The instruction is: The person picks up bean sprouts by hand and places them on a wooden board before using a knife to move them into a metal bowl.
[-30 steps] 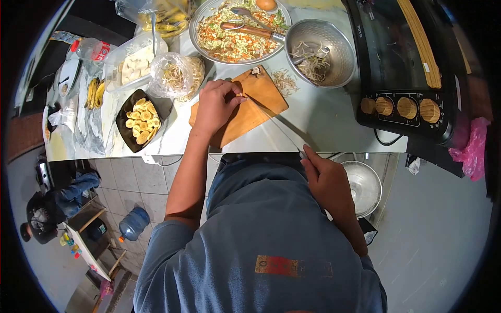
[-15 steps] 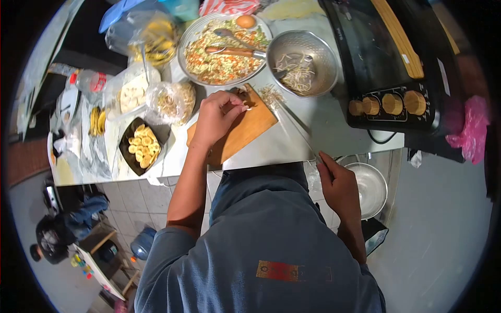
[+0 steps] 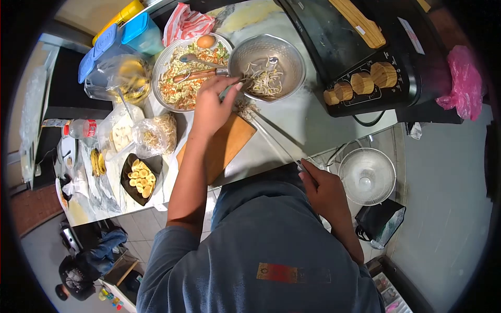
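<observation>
My left hand (image 3: 213,107) reaches over the wooden cutting board (image 3: 233,140) to the near left rim of a metal bowl (image 3: 295,62). Thumb and fingertips are close together; what they hold, if anything, cannot be made out. Pale bean sprouts (image 3: 269,83) lie in the bowl with a metal utensil. My right hand (image 3: 324,190), at the counter's front edge, grips a long knife (image 3: 282,146), its blade pointing toward the board's far end. A small heap of sprout scraps (image 3: 245,108) lies by the blade tip.
Behind the board stands a plate of chopped vegetables (image 3: 175,99) with an egg (image 3: 206,41). At left are a bag of sprouts (image 3: 166,134) and a dark dish of banana slices (image 3: 140,180). A black oven (image 3: 360,68) stands right. A strainer (image 3: 368,177) sits below counter level.
My left hand has moved from above the cutting board to the bowl's rim. My right hand still holds the knife near the counter edge. The view has turned and shifted.
</observation>
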`<state>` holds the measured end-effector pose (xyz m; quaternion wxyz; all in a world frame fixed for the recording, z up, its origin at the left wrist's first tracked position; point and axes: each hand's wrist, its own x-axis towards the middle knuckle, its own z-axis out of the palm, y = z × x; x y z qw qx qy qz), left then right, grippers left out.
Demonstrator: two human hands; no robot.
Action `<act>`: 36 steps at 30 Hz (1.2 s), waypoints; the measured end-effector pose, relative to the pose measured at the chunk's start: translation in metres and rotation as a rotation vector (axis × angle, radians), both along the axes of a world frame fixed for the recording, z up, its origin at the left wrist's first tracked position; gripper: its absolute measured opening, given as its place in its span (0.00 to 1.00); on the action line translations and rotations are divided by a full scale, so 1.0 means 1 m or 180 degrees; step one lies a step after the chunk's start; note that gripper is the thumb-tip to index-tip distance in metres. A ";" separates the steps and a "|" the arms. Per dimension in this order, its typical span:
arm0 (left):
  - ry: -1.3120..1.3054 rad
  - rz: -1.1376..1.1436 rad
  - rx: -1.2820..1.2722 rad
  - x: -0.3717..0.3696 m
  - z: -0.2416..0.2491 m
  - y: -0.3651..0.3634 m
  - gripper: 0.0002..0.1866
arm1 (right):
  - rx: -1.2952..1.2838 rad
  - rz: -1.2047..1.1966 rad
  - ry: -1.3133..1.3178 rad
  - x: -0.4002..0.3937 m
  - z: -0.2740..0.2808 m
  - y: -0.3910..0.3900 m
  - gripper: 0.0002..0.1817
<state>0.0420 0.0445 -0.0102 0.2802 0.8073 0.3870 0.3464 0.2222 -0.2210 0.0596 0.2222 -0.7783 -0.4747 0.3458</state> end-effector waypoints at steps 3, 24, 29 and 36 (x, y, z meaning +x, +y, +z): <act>0.0021 0.0178 -0.0424 -0.032 0.009 -0.010 0.11 | 0.0003 0.0130 0.0086 0.001 0.000 0.009 0.19; 0.0695 0.1195 -0.1258 -0.163 -0.010 -0.119 0.14 | 0.0080 0.1115 0.0150 -0.015 -0.008 0.054 0.18; 0.0542 0.1257 -0.0939 -0.163 -0.025 -0.117 0.08 | 0.0190 0.1155 0.0036 -0.016 -0.013 0.052 0.18; 0.0599 0.1370 -0.1290 -0.161 -0.009 -0.112 0.09 | 0.0108 0.1029 0.0122 -0.015 -0.012 0.046 0.18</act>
